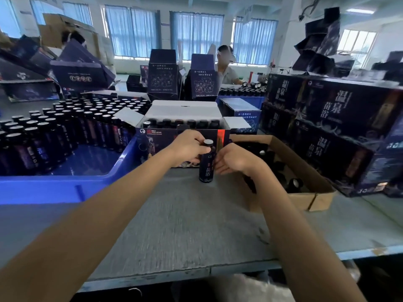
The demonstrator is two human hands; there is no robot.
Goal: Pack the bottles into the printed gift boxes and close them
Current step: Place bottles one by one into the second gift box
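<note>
The bottle (pixel 206 165) I hold looks dark and glossy. The crate (pixel 54 188) is shiny blue plastic, the carton (pixel 304 199) matt brown cardboard, the table (pixel 185 225) grey and rough

The camera rides on the worker's head and looks forward and down along both bare forearms, which run in from the bottom corners. It faces across the grey table (pixel 185 225) toward the windows (pixel 196 35) on the far wall. The left hand (pixel 187 147) and right hand (pixel 233 160) meet on a bottle (pixel 206 162) near the middle of the frame, at arm's reach and close enough to read the big label characters. The wide lens bows the edges. The blue crate (pixel 54 188) curves off left, and the stacked printed boxes (pixel 331 118) lean at right.
</note>
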